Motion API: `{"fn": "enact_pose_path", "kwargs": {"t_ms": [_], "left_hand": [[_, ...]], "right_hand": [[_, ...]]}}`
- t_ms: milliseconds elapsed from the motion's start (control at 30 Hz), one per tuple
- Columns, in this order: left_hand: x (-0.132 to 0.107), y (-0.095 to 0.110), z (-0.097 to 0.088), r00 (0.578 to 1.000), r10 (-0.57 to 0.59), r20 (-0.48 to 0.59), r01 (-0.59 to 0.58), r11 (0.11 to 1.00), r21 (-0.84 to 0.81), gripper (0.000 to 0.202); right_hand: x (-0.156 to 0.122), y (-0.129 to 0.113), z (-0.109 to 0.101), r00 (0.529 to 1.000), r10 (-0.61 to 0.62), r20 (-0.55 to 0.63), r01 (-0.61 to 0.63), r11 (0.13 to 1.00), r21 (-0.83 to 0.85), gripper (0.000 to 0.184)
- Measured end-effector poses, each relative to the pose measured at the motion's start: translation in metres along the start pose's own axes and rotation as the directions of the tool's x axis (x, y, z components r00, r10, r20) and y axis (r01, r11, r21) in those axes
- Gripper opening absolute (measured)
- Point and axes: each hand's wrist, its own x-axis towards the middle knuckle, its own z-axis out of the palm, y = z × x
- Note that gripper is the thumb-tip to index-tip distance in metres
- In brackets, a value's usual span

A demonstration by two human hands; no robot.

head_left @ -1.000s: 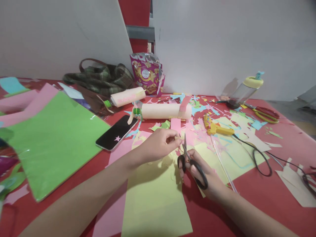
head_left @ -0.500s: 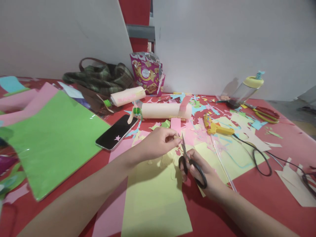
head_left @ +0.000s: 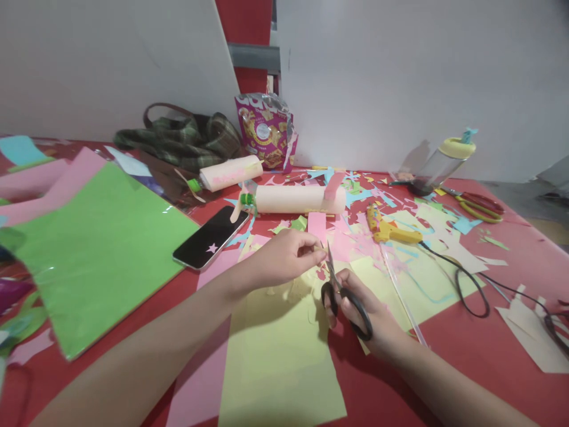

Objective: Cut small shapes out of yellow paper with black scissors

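My left hand (head_left: 284, 258) is closed in a pinch on a small yellow paper scrap (head_left: 320, 251) held just above the table. My right hand (head_left: 371, 323) grips black-handled scissors (head_left: 344, 293), whose blades point up at that scrap and touch it. Both hands hover over a yellow paper sheet (head_left: 280, 356) lying on a pink sheet (head_left: 200, 379). Small cut-off bits lie under the hands.
A phone (head_left: 210, 238) lies left of my hands, beside a green sheet (head_left: 98, 249). Behind are two paper-wrapped bottles (head_left: 297, 199), a snack bag (head_left: 267, 131), a plaid bag (head_left: 182, 139), a yellow glue gun (head_left: 389, 230) with its black cord, a tilted clear bottle (head_left: 438, 166) and red-yellow scissors (head_left: 478, 204).
The scissors' blades have moved a little left and closer onto the scrap. My left hand has barely shifted.
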Motion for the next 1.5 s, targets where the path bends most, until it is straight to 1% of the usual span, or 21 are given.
{"fn": "enact_pose_path", "kwargs": {"t_ms": [433,600,733,867,1000,1200,1367,1500], "left_hand": [[0.0,0.0,0.003,1.0,-0.015,0.004,0.016,0.996,-0.09,0.028],[0.0,0.0,0.007,1.0,-0.024,0.007,0.024,0.98,-0.196,0.026],[0.0,0.002,0.01,1.0,-0.017,-0.015,0.011,0.953,-0.302,0.024],[0.001,0.004,0.013,0.999,-0.029,-0.014,0.022,0.931,-0.365,0.022],[0.002,0.004,0.014,0.999,-0.032,0.001,0.03,0.924,-0.381,0.023],[0.001,0.004,0.015,0.999,-0.053,-0.013,0.044,0.923,-0.383,0.023],[0.001,0.004,0.021,0.995,-0.096,-0.034,0.069,0.879,-0.471,0.025],[0.001,0.006,0.026,0.992,-0.109,-0.063,0.057,0.834,-0.549,0.023]], "right_hand": [[-0.001,0.0,0.0,1.0,-0.01,-0.009,0.01,1.0,-0.013,0.027],[-0.001,0.0,0.001,0.999,-0.028,-0.018,0.028,1.0,0.009,0.026],[-0.001,0.001,-0.001,0.999,-0.052,-0.007,0.052,0.998,0.03,0.024],[-0.001,0.005,-0.003,0.997,-0.083,0.003,0.082,0.995,0.053,0.022],[0.0,0.008,-0.003,0.995,-0.1,0.02,0.098,0.993,0.063,0.021],[0.0,0.006,-0.003,0.994,-0.107,0.032,0.105,0.993,0.059,0.021],[0.0,0.007,-0.003,0.994,-0.108,0.022,0.106,0.992,0.062,0.02],[0.0,0.008,-0.002,0.994,-0.112,-0.007,0.112,0.991,0.078,0.018]]}}
